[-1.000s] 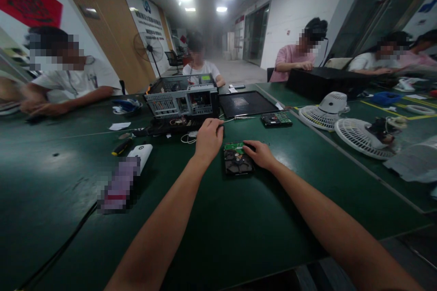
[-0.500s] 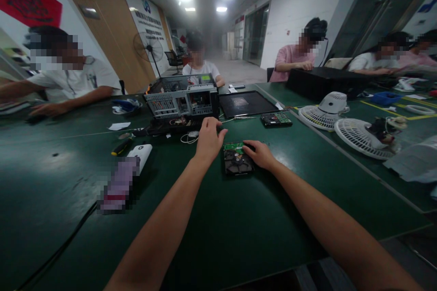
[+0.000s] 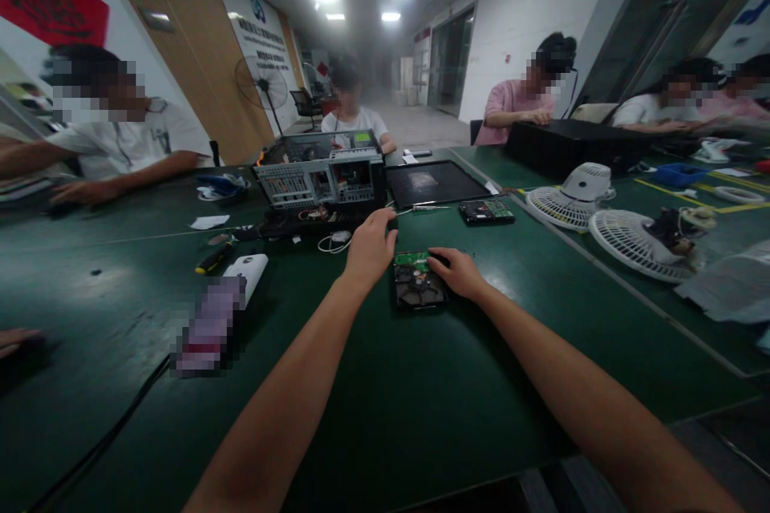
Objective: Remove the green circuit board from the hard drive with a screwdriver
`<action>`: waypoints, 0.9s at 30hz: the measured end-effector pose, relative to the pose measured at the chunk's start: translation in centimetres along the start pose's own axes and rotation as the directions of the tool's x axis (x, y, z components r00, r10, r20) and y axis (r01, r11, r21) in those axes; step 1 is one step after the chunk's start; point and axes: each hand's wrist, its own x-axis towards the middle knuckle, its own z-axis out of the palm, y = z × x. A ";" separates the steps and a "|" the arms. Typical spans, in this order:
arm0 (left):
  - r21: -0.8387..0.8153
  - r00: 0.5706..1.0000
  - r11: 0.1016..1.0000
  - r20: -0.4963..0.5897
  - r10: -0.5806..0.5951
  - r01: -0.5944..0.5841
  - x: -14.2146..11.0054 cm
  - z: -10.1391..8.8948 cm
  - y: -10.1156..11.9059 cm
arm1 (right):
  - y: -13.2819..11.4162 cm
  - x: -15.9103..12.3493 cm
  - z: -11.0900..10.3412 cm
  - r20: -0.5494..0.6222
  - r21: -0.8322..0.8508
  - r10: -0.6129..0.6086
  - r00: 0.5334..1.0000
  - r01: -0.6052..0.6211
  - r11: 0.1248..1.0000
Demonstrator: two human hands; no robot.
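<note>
A hard drive point(image 3: 415, 288) lies on the green tabletop in front of me, its green circuit board facing up at the far end. My right hand point(image 3: 458, 272) grips it from the right, with fingertips over the board. Just beyond its far left corner, my left hand point(image 3: 371, 247) hovers with bent fingers and the thumb drawn close to them. A small dark patch shows between those fingertips, and I cannot make out what it is. Farther right lies a second hard drive point(image 3: 487, 212). Behind my left hand stands an opened computer case point(image 3: 322, 180).
A black panel point(image 3: 439, 183) and a thin screwdriver-like tool point(image 3: 430, 208) lie beyond the drives. White fan parts point(image 3: 562, 204) occupy the right side. To the left are a yellow-black screwdriver point(image 3: 213, 256) and a white power strip point(image 3: 256, 268) with a cord. Co-workers sit around the table.
My left hand has lowered slightly, and its thumb has come nearer the fingers. My right hand and the hard drive stay put. Another person's hand has appeared at the left edge.
</note>
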 end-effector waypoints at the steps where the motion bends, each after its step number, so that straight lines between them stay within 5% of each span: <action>1: -0.005 1.000 1.000 -0.001 -0.001 0.001 0.0 0.1 -0.1 | 0.0 0.0 0.0 0.003 -0.001 0.000 1.000 0.000 1.000; 14: -0.041 0.991 0.999 -0.132 -0.014 0.008 -0.5 0.5 -0.1 | 0.1 0.0 0.0 0.007 -0.001 -0.025 1.000 0.025 1.000; 27: -0.134 0.986 0.989 -0.143 -0.082 0.063 -0.7 1.0 -0.4 | 0.4 0.1 0.2 0.003 0.001 -0.021 1.000 0.021 1.000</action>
